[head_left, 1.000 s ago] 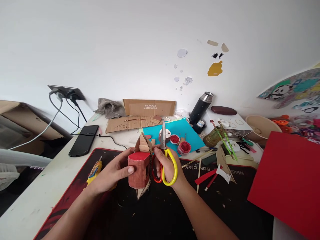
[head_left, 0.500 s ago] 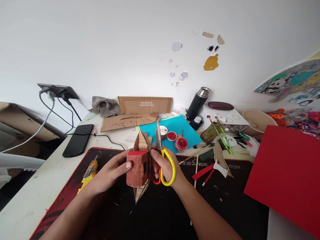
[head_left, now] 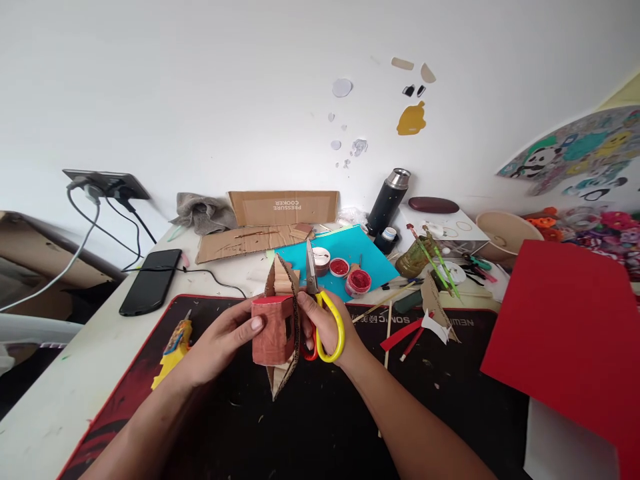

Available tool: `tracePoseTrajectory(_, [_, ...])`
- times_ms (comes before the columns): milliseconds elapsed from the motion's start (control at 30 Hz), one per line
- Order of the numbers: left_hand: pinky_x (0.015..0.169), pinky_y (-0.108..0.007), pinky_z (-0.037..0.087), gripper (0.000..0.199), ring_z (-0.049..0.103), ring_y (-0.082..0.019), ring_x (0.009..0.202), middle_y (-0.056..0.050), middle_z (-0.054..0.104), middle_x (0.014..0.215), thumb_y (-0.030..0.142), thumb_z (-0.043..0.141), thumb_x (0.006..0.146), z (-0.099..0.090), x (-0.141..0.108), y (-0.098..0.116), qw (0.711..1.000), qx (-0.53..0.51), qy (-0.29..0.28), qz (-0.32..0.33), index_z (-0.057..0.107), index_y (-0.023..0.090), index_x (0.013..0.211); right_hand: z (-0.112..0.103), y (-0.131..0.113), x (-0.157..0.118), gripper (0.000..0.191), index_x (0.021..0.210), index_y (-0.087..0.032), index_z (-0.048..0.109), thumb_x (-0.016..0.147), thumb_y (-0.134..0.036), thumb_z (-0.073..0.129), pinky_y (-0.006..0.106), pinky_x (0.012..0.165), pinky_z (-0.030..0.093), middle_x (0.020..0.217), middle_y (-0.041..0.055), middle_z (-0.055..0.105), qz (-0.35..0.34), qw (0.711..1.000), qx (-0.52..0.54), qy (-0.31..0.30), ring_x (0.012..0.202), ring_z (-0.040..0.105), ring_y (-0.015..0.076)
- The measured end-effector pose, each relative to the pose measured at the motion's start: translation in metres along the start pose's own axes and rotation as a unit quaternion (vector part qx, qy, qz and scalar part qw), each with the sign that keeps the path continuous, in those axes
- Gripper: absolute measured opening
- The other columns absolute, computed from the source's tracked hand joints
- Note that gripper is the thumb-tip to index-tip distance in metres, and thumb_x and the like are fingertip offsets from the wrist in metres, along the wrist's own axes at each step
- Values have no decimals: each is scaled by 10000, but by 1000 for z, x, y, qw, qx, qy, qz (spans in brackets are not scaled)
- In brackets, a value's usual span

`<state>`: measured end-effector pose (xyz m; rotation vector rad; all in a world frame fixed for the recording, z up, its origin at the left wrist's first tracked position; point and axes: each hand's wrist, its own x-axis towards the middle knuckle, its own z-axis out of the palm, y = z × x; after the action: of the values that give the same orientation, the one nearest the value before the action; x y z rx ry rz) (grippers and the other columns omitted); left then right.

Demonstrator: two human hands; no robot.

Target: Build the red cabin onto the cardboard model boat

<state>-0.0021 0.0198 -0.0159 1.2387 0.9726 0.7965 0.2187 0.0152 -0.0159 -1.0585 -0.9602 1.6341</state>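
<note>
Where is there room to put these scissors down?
Between your forearms, the mat holds only tiny scraps. Left of it, the table is nearly bare in front of the phone. Behind, paint jars crowd the blue paper.

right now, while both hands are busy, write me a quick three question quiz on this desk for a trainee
1. Which hand holds the scissors?
2. True or false: the left hand grips the phone.
3. What colour is the sheet under the open red pot? A) red B) blue C) white

Key:
1. The right hand.
2. False; it holds the brown box-like piece.
3. B
</note>
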Motion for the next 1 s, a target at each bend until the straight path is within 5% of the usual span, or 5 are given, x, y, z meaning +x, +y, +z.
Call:
tracePoseTrajectory(400, [1000,-447,593,615,765,-416,1170,-151,853,1211,652,802,901,0,5,-15,1000,-10,29,-5,813,195,1313,-6,1,3,619,861,-231,603,805,-823,774,206,309,327,451,-99,520,-5,1000,-5,-5,308,455,108])
tracePoseTrajectory(667, [1027,-513,601,617,758,-448,1199,-187,854,1185,653,870,830,9,8,-8,994,-103,31,1,834,162,1201,-10,6,4,599,810,-219,614,815,-793,784,206,309,338,447,-83,534,22,999,10,-45,305,443,100])
tracePoseTrajectory(1000, [1090,-494,568,579,743,-416,1239,-163,840,1253,602,809,921,6,6,-16,998,-51,30,10,800,184,1322,-9,11,7,649,840,-221,609,763,-834,807,204,308,332,432,-97,512,21,999,11,-27,300,444,104])
